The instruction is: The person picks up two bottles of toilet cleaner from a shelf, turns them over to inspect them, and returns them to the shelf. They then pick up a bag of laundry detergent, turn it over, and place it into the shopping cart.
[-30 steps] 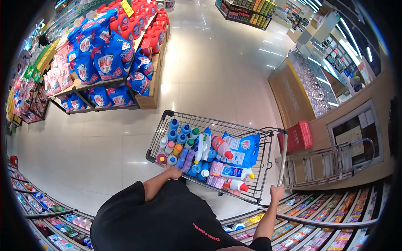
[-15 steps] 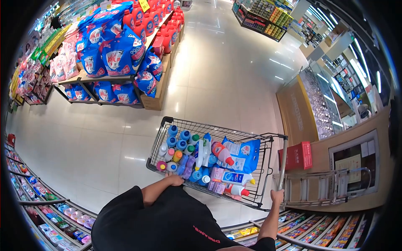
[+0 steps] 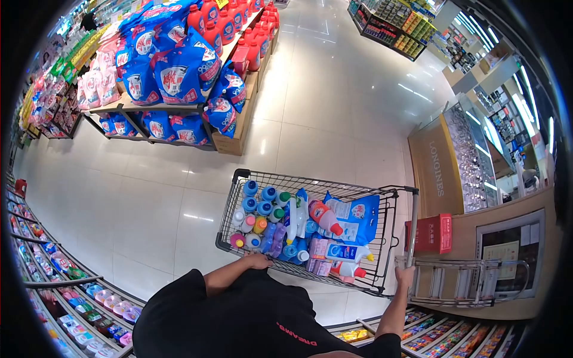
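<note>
My right hand [image 3: 404,274] curls around the handle [image 3: 412,230] of the shopping cart [image 3: 241,173]; my left hand [image 3: 258,261] lies at its near side rim, whether clasping or flat I cannot discern. The cart stands before me on the floor [image 3: 334,113], bearing bottles [image 3: 265,207] and, toward the handle end, a blue bag [image 3: 364,216]. Beyond, at left, blue packages [image 3: 179,74] occupy a display shelf [image 3: 128,108].

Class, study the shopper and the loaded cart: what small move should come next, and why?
Probably a gentle leftward push by the right hand, which grips the handle, while the left hand steadies the near side of the cart. Open floor lies beyond the cart's left end, whereas a metal ladder stands close to the handle.
</note>
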